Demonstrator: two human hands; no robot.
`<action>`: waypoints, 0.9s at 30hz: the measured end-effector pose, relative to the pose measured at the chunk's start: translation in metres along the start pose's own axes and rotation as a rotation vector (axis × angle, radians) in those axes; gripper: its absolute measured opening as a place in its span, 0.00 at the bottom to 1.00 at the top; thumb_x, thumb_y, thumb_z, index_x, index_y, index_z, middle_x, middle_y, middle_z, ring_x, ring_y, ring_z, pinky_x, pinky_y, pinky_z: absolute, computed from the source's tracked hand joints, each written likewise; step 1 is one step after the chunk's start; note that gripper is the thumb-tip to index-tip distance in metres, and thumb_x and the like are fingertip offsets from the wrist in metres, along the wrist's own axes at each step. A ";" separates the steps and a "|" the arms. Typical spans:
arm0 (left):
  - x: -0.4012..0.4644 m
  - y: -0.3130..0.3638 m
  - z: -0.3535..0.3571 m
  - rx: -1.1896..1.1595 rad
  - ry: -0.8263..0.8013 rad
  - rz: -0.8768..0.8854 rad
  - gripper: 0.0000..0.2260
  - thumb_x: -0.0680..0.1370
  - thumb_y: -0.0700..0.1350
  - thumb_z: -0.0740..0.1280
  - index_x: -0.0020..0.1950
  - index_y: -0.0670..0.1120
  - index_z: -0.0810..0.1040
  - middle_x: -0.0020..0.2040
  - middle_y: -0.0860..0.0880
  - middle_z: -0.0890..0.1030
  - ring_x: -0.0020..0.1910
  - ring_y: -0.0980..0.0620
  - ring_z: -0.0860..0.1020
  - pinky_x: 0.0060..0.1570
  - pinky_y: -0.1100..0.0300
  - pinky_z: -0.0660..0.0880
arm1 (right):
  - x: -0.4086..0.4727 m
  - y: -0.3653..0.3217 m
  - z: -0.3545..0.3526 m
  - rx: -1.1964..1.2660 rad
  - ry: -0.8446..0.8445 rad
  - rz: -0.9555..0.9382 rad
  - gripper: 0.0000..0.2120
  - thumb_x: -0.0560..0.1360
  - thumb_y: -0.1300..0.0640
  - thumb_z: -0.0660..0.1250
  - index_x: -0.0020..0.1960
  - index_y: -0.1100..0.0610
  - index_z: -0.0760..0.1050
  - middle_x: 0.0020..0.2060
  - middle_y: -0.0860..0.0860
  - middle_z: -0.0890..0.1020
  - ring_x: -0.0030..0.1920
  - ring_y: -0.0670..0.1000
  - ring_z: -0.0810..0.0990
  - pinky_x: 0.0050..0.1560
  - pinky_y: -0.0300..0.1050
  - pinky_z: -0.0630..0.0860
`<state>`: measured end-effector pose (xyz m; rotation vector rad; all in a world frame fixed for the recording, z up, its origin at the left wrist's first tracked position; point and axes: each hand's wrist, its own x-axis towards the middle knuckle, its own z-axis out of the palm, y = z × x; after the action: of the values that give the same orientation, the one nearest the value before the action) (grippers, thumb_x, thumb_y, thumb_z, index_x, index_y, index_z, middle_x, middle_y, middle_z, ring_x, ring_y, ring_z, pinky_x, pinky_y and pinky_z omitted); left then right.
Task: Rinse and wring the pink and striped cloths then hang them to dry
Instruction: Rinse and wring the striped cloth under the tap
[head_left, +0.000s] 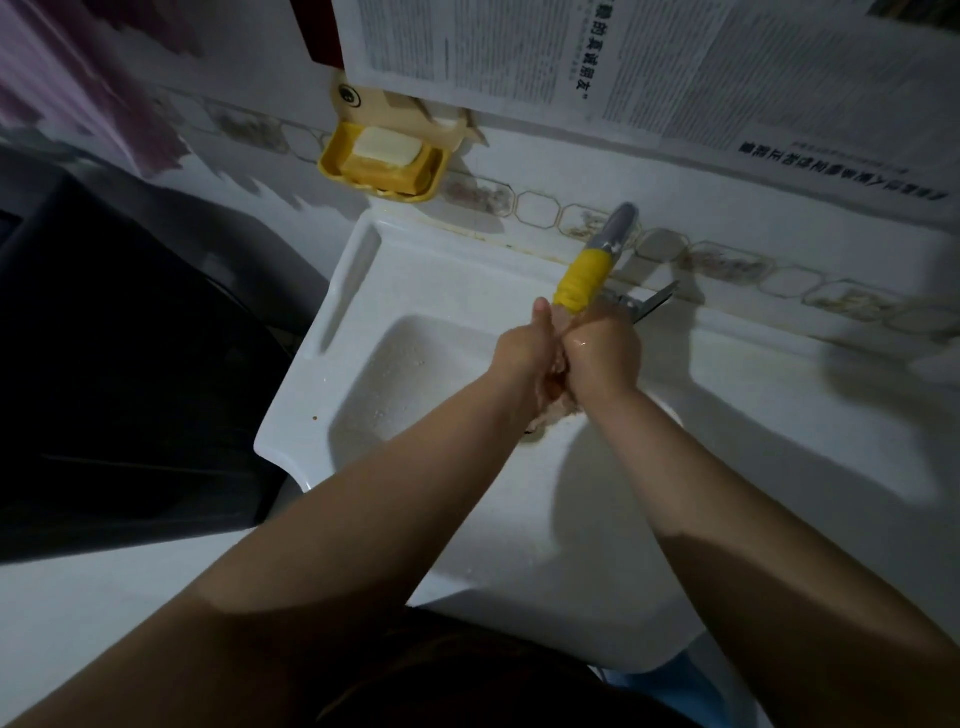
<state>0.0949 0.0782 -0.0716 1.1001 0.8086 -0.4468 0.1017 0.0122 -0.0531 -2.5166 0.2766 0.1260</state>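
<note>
Fingers of both hands squeeze the pink cloth (553, 410) beneath the faucet (587, 275).

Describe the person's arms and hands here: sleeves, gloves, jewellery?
Both forearms are bare up to the frame edge, with no sleeves showing. The left hand and right hand wear no gloves, and no watch, bracelet or ring is visible. The right hand's back glistens wet. Dark clothing shows at the bottom edge.

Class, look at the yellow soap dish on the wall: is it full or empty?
Not empty. The soap dish holds a pale bar of soap lying flat inside it.
</note>
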 end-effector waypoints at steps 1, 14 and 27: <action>0.002 0.002 -0.002 0.002 0.022 0.014 0.25 0.80 0.56 0.60 0.65 0.36 0.73 0.57 0.36 0.79 0.53 0.37 0.79 0.48 0.47 0.77 | -0.008 -0.004 0.002 0.033 0.024 -0.041 0.23 0.78 0.42 0.58 0.45 0.62 0.79 0.42 0.60 0.82 0.45 0.60 0.80 0.45 0.49 0.73; -0.004 0.018 -0.046 0.283 -0.281 0.262 0.20 0.81 0.53 0.61 0.32 0.43 0.72 0.23 0.44 0.66 0.23 0.48 0.63 0.26 0.60 0.57 | 0.003 0.040 -0.012 0.620 -0.601 0.179 0.23 0.72 0.35 0.64 0.44 0.55 0.81 0.43 0.57 0.85 0.45 0.57 0.84 0.54 0.52 0.78; -0.003 0.034 -0.051 0.313 -0.245 0.413 0.18 0.83 0.54 0.54 0.39 0.44 0.70 0.22 0.49 0.69 0.21 0.53 0.65 0.24 0.63 0.61 | -0.006 0.029 -0.014 0.483 -0.817 -0.173 0.02 0.78 0.57 0.65 0.48 0.54 0.76 0.37 0.44 0.84 0.41 0.43 0.82 0.47 0.42 0.77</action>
<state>0.0982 0.1379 -0.0594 1.4318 0.2860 -0.3550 0.0893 -0.0185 -0.0566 -1.8143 -0.2221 0.8724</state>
